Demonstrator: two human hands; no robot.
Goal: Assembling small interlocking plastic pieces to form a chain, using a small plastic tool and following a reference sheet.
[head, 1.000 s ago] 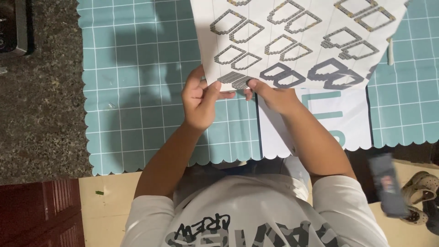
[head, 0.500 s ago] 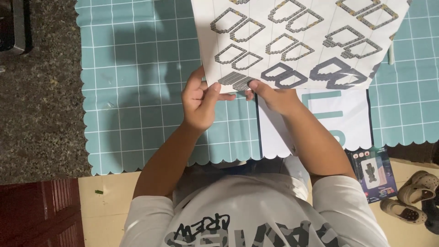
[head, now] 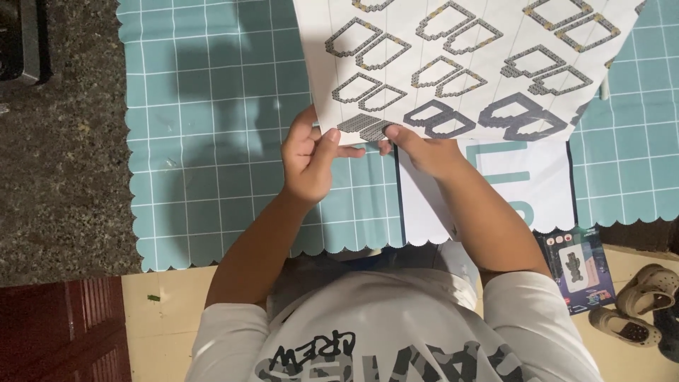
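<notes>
Unmoved, both hands (head: 311, 159) pinch white sheet (head: 453, 64) printed with grey outlines.

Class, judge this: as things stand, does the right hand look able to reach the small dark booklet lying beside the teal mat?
Probably yes: the right hand only pinches the white patterned sheet, and the dark booklet lies uncovered beside that elbow.

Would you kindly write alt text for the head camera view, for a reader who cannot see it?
Seen from above, a person's left hand and right hand pinch the near edge of a white sheet printed with grey outlined shapes. Under it lies a teal gridded mat with a scalloped edge; a small dark box and sandals sit at lower right.
</notes>
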